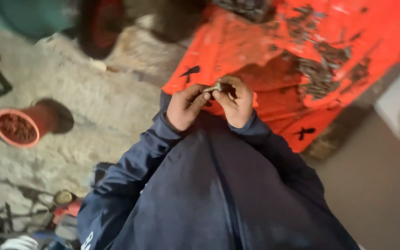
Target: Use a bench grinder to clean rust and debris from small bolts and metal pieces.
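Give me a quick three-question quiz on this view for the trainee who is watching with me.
1. True or false: both hands, the left hand and the right hand, meet on one small metal piece.
2. Which colour is the big chipped panel behind the hands? A green, B orange-red, C white.
3. Fill in: the red pot on the sandy ground lies on its ____.

Key
1. True: the fingertips of both hands close on it, in front of the dark blue sweater.
2. B.
3. Side, with its open mouth turned toward the camera.
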